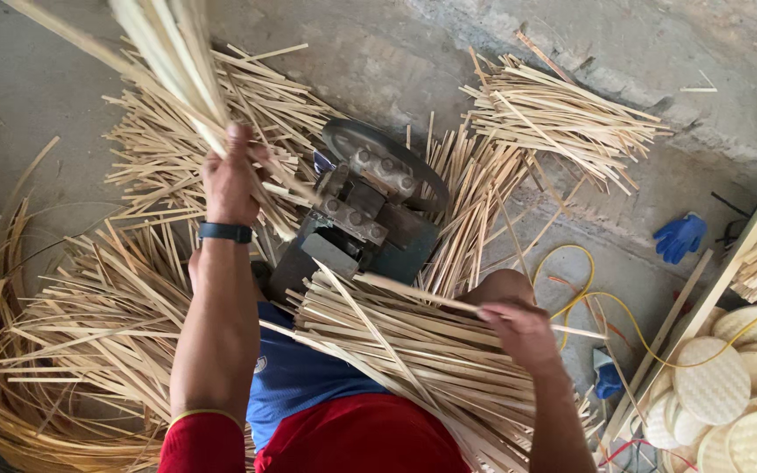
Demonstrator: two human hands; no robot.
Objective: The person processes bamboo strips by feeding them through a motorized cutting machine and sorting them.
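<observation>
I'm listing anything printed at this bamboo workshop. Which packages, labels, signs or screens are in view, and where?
No packages, labels or signs show.
Wristband: a dark band, possibly a small screen device, on the left hand, which grips a bundle of bamboo strips; no display visible.

Colours of a bamboo-strip workplace, seen from the head camera.
Bamboo strips (413,350), pale straw-yellow throughout; the raised bundle (168,52) is the same tone. Machine (370,219), dark green body with grey metal rollers. Wristband (225,231), black. Shorts (295,377), blue; shirt (361,438), red with a thin yellow cuff edge. Glove (681,235), bright blue. Cable (606,302), yellow. Woven discs (713,378), cream with a fine lattice pattern. Floor (28,88), mottled grey concrete.
</observation>
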